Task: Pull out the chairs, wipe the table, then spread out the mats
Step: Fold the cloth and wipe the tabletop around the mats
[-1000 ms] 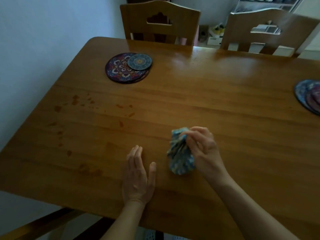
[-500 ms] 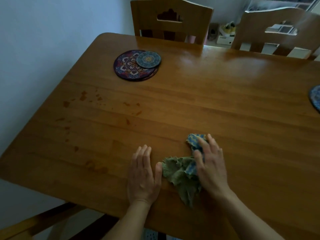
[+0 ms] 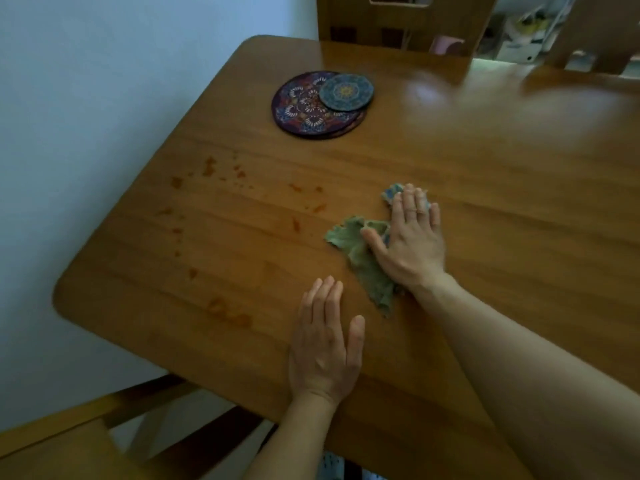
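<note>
A second ago the right hand (image 3: 410,244) pinched the green-and-blue wiping cloth (image 3: 363,261) in a bunch; now it presses it flat with straight fingers on the brown wooden desk (image 3: 485,174), so the wiping step is starting, with orange stains (image 3: 207,168) left of the cloth still there. The left hand (image 3: 325,344) lies flat and released, holding nothing, just nearer than the cloth. One stack of round patterned mats (image 3: 311,109), at least two, sits beyond the cloth unspread; three wooden chairs (image 3: 381,19) are partly visible.

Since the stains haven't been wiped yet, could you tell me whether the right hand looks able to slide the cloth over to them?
Probably yes: the right hand presses the cloth flat, and only bare table lies between it and the stains.
</note>
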A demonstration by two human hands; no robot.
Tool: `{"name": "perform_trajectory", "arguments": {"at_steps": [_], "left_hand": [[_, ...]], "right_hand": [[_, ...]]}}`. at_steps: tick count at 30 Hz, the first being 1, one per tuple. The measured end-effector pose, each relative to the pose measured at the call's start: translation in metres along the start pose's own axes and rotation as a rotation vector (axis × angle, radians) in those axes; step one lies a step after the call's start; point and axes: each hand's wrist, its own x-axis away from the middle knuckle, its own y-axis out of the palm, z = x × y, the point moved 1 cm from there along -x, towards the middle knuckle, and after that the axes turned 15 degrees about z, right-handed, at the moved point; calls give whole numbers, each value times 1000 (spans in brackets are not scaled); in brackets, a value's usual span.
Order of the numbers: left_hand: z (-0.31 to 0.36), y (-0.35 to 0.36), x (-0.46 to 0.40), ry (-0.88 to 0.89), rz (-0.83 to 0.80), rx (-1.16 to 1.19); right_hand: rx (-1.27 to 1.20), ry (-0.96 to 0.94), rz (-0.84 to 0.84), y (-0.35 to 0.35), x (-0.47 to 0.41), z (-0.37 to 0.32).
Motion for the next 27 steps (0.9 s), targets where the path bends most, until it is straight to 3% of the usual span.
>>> {"name": "perform_trajectory", "arguments": {"at_steps": [4,7,13,18,23,27], "left_hand": [[-2,0,0,-4,9,-18],[-1,0,1,12,11,-43],[0,0,1,-9,-28,-47],[0,3,0,-19,-40,-64],[-3,3,0,0,-29,-67],[-2,2,0,2,-43,-86]], "right_hand": [[33,-218,-52,-8,61,-5],[51,-244,-34,-21,90,38],[118,65,-1,-43,92,139],[99,267,60,-25,45,99],[40,40,40,-11,68,28],[6,-185,-17,-22,124,32]]}}
